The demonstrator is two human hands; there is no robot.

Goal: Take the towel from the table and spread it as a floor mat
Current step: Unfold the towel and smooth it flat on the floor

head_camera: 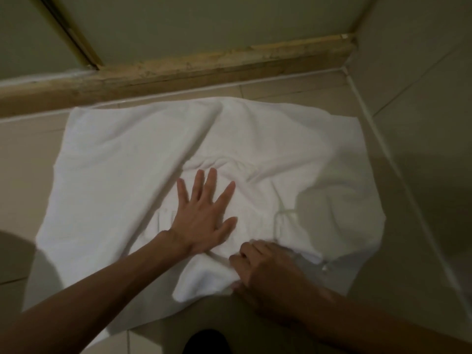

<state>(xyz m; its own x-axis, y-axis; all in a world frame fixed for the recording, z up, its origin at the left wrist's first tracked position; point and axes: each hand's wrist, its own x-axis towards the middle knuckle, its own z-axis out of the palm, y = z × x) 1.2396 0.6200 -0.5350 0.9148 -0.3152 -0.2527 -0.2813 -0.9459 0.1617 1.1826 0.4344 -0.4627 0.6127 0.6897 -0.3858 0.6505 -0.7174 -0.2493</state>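
Tiled floor (25, 162), below the wooden sill (204, 67). Your left hand (204, 218) presses flat mid-towel, fingers (211, 182) splayed. Your right hand (265, 269) is curled, pinching the near fold. The towel (122, 169) lies mostly spread, rumpled centrally. It looks soft, limp and light, so grip edges or corners.

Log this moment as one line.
white cloth towel: on tiled floor, creased | left hand: flat, pressing towel | right hand: gripping near edge
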